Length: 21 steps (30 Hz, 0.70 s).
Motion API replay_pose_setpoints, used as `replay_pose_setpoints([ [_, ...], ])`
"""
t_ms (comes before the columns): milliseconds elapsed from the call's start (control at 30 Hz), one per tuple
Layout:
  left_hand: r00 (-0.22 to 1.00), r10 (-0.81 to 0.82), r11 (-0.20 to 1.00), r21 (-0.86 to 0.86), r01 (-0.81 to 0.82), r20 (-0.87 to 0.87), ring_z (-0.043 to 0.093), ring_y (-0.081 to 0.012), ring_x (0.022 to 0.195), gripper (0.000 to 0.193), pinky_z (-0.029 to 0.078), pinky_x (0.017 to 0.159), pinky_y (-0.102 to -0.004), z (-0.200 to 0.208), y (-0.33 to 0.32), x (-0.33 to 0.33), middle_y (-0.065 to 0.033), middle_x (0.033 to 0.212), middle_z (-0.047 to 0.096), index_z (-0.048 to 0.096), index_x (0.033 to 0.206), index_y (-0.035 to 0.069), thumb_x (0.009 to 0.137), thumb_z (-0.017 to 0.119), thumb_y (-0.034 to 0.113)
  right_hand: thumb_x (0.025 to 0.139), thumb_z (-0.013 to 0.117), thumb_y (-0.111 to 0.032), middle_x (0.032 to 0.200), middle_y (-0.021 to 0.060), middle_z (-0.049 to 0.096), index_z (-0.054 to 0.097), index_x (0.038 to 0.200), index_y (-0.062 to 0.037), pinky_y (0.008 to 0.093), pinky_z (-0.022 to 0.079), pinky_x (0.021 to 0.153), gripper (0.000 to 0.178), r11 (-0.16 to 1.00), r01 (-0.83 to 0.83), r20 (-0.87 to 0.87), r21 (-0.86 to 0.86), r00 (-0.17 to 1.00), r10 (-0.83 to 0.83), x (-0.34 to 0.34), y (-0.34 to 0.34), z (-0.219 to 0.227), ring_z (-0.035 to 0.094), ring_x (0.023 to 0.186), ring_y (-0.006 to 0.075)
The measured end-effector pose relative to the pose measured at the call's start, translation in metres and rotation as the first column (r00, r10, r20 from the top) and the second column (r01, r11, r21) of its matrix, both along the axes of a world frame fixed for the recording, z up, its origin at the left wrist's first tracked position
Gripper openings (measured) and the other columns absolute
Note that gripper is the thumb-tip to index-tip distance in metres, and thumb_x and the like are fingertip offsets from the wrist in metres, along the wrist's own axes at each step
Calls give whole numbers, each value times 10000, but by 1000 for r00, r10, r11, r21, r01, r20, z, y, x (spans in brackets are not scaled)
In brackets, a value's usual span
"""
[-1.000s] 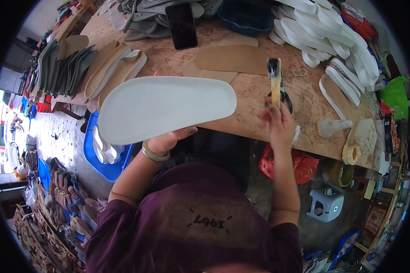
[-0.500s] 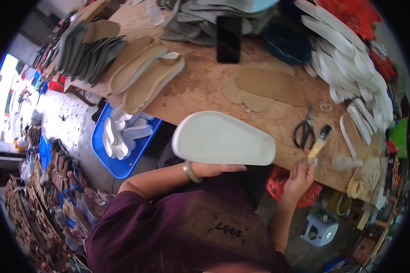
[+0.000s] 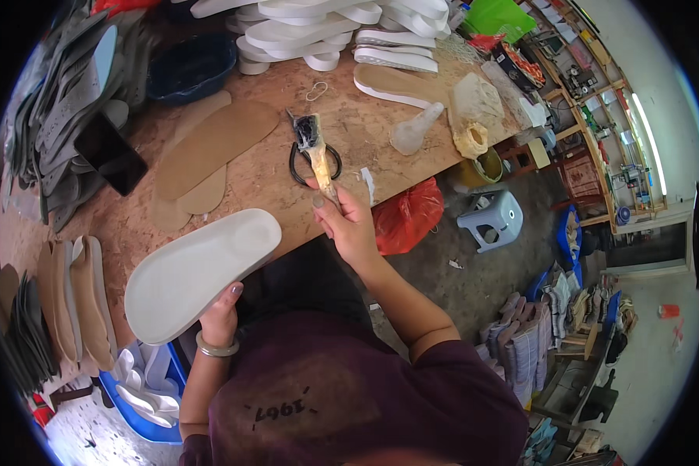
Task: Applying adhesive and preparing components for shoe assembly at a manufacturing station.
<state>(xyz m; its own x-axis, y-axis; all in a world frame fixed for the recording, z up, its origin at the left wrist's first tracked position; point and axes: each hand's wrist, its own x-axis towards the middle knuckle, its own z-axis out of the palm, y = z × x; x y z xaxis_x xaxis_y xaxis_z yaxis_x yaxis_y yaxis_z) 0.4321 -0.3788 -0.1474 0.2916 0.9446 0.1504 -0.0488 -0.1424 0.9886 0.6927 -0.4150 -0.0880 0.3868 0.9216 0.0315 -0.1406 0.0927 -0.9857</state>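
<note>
My left hand (image 3: 222, 317) grips a white shoe sole (image 3: 202, 276) by its near edge, thumb on the rim. The sole's broad, flat face is turned up, and it hovers over the table's front edge. A brush (image 3: 315, 151) with dark bristles and a pale, stained handle is held upright in my right hand (image 3: 345, 220), fingers closed round the handle's lower end. Behind the brush lie black-handled scissors (image 3: 293, 165), partly covered by it. Tan insole sheets (image 3: 217, 147) lie overlapped on the table beyond the sole.
White soles (image 3: 311, 35) are piled at the back, grey pieces (image 3: 74, 101) and a phone (image 3: 110, 154) at the left. A dark blue basin (image 3: 191, 66) stands between them. Right of the table are a red bag (image 3: 409, 216) and a stool (image 3: 492, 220). A blue crate (image 3: 149, 423) holds white pieces.
The view has swung to the right, bringing shelves and the floor there into sight. Both hands keep their hold; the white sole is now tilted differently, and the brush has come over the scissors.
</note>
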Motion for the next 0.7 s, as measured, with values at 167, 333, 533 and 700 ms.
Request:
replay_pose_setpoints([
  [167,987,6,997,-82,7,160,577,-246,1103,439,420,1013,-378,-7,-2,5,-98,1196,645,623,1189,-22,860,766,230,1003,560,-167,758,-8,536,544,1345,-14,170,299,498,375,1000,9,-11,16,1000,-8,5,-9,6,374,548,15],
  [333,988,17,991,-136,4,157,581,-243,1090,433,424,1007,-374,-7,-5,8,-97,1195,645,623,1197,-19,855,768,202,1005,559,-166,754,-46,534,563,1340,-45,159,303,505,356,1000,16,44,5,999,-16,13,-13,6,392,565,-6],
  [533,991,-15,978,-203,42,133,581,-239,1091,410,423,1006,-357,1,-2,13,-92,1193,647,624,1205,-9,841,754,129,1004,577,-189,754,-41,538,565,1337,-40,158,297,515,364,1000,17,86,-9,996,-16,10,-14,3,393,569,-8],
  [700,990,-52,974,-214,79,127,562,-247,1136,445,396,1042,-367,2,1,16,-99,1213,639,610,1226,-8,830,757,131,1006,574,-186,760,-32,545,564,1338,-42,157,294,513,362,998,66,51,16,996,-67,27,-12,13,388,567,-3],
])
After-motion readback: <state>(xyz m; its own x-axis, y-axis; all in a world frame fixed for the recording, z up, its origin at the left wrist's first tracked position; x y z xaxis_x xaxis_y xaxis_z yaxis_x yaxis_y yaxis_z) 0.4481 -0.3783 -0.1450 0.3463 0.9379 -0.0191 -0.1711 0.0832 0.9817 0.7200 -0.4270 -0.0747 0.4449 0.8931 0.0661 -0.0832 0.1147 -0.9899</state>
